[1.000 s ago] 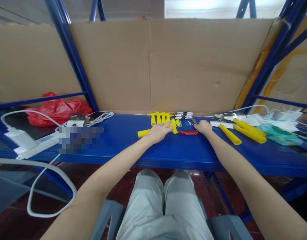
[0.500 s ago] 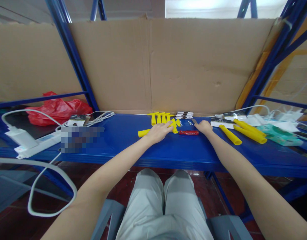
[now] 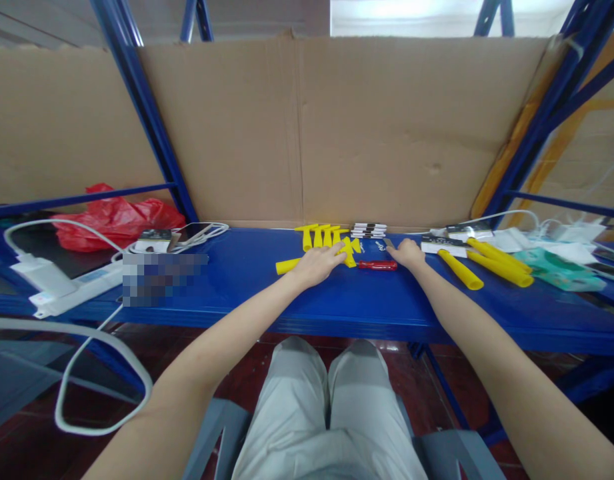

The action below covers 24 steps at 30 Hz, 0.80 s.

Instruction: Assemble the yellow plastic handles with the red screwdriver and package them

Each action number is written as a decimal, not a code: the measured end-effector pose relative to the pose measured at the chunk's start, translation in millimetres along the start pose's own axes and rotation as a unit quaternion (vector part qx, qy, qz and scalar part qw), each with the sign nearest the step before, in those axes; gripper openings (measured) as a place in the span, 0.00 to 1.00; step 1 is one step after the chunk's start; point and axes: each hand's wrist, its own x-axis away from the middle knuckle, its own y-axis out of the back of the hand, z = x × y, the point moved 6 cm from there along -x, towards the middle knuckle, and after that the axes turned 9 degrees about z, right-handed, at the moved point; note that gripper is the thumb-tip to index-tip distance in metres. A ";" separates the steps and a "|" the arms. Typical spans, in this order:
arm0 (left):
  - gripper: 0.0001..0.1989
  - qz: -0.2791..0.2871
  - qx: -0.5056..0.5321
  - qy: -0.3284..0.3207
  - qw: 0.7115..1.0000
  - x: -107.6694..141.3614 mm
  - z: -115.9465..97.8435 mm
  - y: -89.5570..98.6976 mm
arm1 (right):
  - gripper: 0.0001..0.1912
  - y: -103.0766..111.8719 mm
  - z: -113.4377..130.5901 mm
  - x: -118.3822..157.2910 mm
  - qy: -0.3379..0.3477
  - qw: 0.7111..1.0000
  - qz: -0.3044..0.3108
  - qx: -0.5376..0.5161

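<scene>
My left hand [image 3: 317, 265] lies over the blue shelf with its fingers stretched out, its tips at a yellow T-shaped plastic piece [image 3: 350, 255]. A yellow tube [image 3: 287, 267] shows partly from under that wrist. My right hand [image 3: 408, 255] is closed, its thumb side by a small flat greyish piece [image 3: 389, 245]; what the fingers hold is hidden. Between the hands lies a screwdriver with a red handle [image 3: 378, 265]. Just behind are small white-printed items [image 3: 379, 246], too small to read.
Several yellow T-shaped pieces [image 3: 317, 237] stand in a row beside white-and-black packs [image 3: 369, 230] near the cardboard wall [image 3: 387, 133]. Yellow tubes [image 3: 461, 270] and a green plastic bag [image 3: 561, 270] lie right. A power strip [image 3: 77, 290], cables and a red bag [image 3: 119, 217] are left.
</scene>
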 end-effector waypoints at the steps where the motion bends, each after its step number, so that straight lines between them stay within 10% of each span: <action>1: 0.17 0.001 0.001 0.001 1.000 -0.1 0.1 0.1 | 0.29 1.7 1.6 2.8 0.006 1.000 -0.004 0.006; 12: 0.20 -0.001 0.021 0.006 1.000 -0.2 0.8 -1.2 | 0.16 25.5 43.8 40.0 0.235 0.965 -0.107 0.052; 24: 0.25 -0.015 0.021 -0.006 1.000 -0.9 1.7 -3.5 | 0.17 15.7 96.3 100.6 0.552 0.804 -0.187 0.121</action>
